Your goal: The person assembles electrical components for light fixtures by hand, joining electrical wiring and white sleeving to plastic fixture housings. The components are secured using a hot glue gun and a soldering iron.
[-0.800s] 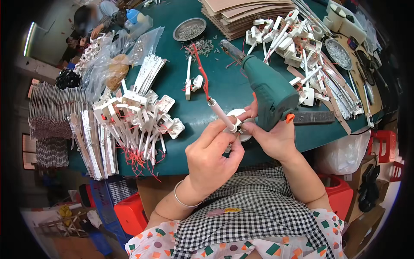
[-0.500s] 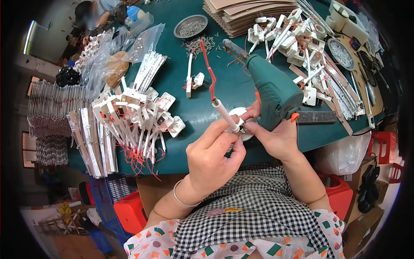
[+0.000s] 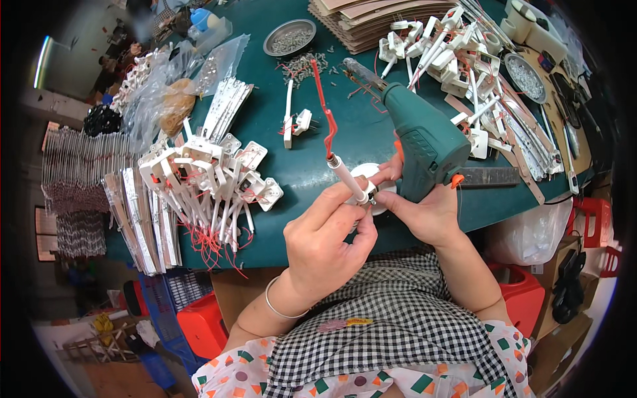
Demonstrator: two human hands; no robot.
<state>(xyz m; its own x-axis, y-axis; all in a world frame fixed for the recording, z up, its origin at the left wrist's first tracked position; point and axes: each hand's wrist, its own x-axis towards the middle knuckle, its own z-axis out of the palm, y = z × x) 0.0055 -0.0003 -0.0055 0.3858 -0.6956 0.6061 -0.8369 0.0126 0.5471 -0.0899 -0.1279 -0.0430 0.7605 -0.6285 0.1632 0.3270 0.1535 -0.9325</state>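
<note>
My left hand (image 3: 325, 242) is closed round the lower end of a white tube (image 3: 345, 176), which leans up and to the left. Twisted red wires (image 3: 326, 109) stick out of its top. A white round base (image 3: 366, 170) sits at the tube's lower end, partly hidden by my fingers. My right hand (image 3: 428, 211) grips a green pistol-shaped power drill (image 3: 430, 136), its nose pointing away to the upper left. The thumb and fingers of that same hand also reach the joint between tube and base, close to my left fingertips.
White fittings with red wires lie heaped at left (image 3: 206, 172) and right (image 3: 458, 56). A metal bowl of screws (image 3: 290, 38) stands at the back, with loose screws beside it. Brown boards (image 3: 358, 23) are stacked behind. One white tube fitting (image 3: 288, 123) lies mid-table.
The view has shifted slightly. Both hands keep their hold on the tube and the drill, with hardly any movement.
</note>
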